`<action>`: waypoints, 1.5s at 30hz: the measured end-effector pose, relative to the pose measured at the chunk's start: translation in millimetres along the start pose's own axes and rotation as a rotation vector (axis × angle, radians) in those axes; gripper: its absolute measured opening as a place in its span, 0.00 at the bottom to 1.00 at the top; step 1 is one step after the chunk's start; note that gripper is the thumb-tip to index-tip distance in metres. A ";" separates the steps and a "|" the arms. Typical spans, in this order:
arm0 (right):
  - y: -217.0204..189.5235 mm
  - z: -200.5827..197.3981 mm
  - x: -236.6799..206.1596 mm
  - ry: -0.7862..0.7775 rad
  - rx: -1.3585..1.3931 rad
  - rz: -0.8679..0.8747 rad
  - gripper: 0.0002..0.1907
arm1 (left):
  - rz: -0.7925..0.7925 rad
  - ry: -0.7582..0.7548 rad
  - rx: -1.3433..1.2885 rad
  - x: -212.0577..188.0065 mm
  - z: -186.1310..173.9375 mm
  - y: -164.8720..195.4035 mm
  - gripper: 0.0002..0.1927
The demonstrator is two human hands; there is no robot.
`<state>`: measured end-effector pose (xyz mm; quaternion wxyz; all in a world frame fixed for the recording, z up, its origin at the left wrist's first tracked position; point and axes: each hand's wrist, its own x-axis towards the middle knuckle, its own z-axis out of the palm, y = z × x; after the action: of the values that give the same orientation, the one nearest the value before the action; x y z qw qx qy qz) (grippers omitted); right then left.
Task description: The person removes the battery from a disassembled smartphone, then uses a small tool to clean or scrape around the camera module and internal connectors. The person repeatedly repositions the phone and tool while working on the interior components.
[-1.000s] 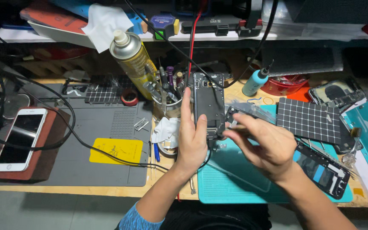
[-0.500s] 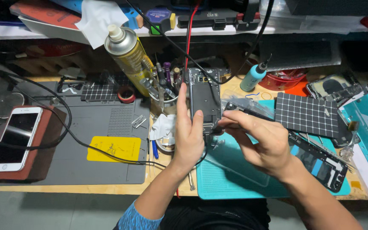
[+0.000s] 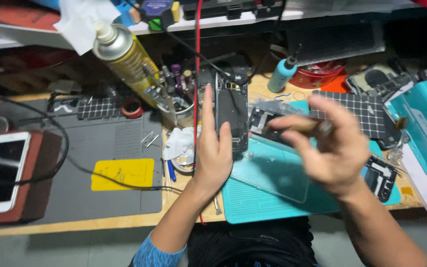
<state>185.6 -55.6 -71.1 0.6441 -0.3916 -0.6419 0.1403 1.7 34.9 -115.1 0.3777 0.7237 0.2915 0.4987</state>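
Left hand (image 3: 214, 153) is clamping its grip around an opened dark phone (image 3: 232, 114) above the bench (image 3: 75, 223); right hand (image 3: 329, 143), blurred, is pinching a slim tool (image 3: 308, 126).

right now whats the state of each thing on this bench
opened phone: back off, held upright on edge in the left hand
right hand: blurred, pinching a small tool clear of the phone
white phone: screen dark, lying flat on a brown block
spray can: tilted, nozzle on
teal bottle: upright, capped
teal mat: flat under the hands
yellow sheet: flat on the grey mat
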 end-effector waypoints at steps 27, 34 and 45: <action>89.2 -149.9 -23.7 0.327 -0.354 0.287 0.07 | -0.131 -0.270 -0.282 31.0 65.5 -10.8 0.40; 109.3 -153.5 -20.2 0.291 -0.415 0.374 0.08 | -0.370 -0.322 -0.367 37.0 77.5 -7.6 0.41; 113.8 -138.8 -14.7 0.295 -0.499 0.406 0.08 | -0.185 -0.357 -0.380 39.7 68.3 -18.1 0.20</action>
<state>350.3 -36.3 -141.4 0.5732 -0.6725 -0.4658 0.0461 78.3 58.9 -125.2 0.5962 0.6864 0.1864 0.3722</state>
